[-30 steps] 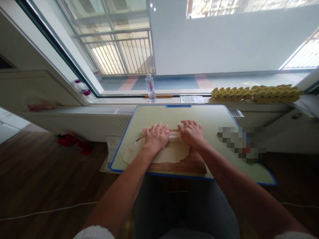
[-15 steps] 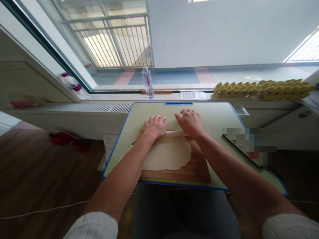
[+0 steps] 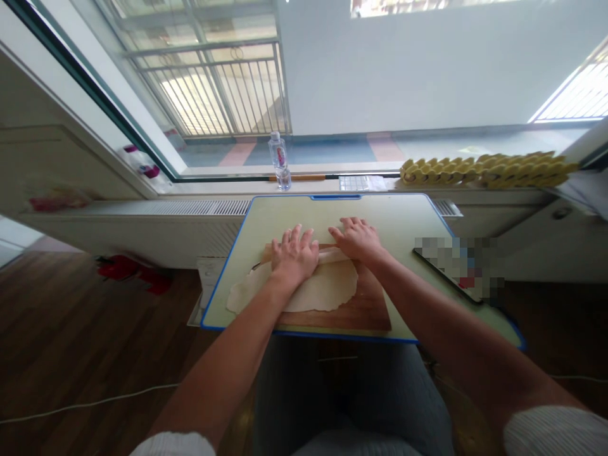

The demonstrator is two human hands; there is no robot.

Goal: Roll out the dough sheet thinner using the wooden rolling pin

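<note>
A rolling pin (image 3: pixel 334 255) lies crosswise over the far part of a thin sheet of dough (image 3: pixel 320 290). My left hand (image 3: pixel 297 250) rests palm down on the left of the pin, its fingers stretched forward and apart. On the right end, my right hand (image 3: pixel 358 239) also lies over the pin with fingers extended. Both palms hide much of the pin. Under the dough is a brown wooden board (image 3: pixel 368 313); the dough's left side spreads past the board onto the pale tabletop (image 3: pixel 403 218). My left forearm covers part of the dough.
A phone-like flat object (image 3: pixel 446 273), partly blurred out, sits at the table's right side. On the windowsill stand a clear bottle (image 3: pixel 280 161), a white sheet-like item (image 3: pixel 363 183) and a long yellow ruffled object (image 3: pixel 489 170). Red items (image 3: pixel 133 271) lie on the floor at left.
Both hands and the rolling pin have come back a little toward me over the dough, baring the board's far edge. My left fingers are spread wider. The view has shifted slightly.
</note>
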